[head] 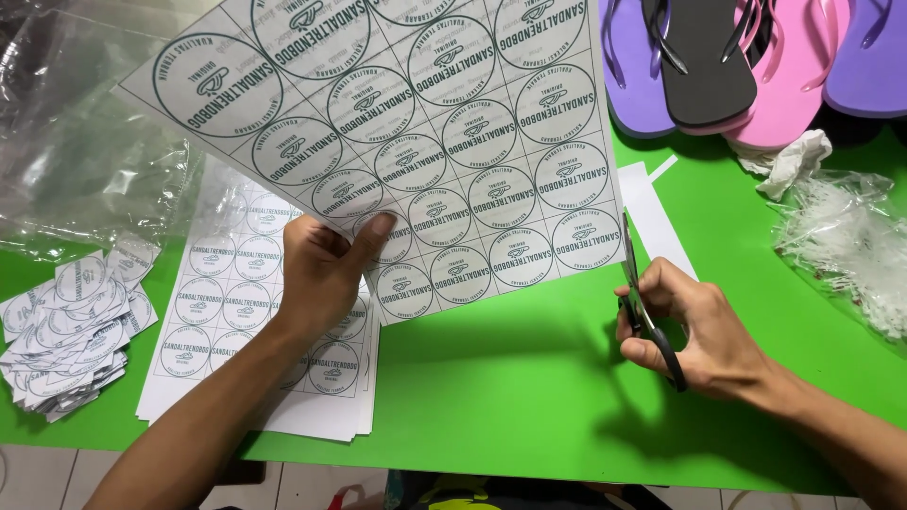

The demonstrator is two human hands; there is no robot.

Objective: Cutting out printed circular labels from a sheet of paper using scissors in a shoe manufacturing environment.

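My left hand [326, 269] pinches the lower edge of a white sheet [416, 123] printed with a grid of round green labels and holds it up, tilted, over the green table [529, 378]. My right hand [704, 331] grips black-handled scissors [635, 283]. Their blades point upward along the sheet's right edge, at its lower right corner. Under my left hand lies a stack of the same label sheets [236, 312].
A pile of cut-out labels [71, 326] lies at the left. Clear plastic bags [85, 142] sit at the far left, another plastic bundle [846, 246] at the right. Purple, black and pink sandals [737, 57] lie at the back right, beside crumpled paper [794, 161] and paper strips [652, 212].
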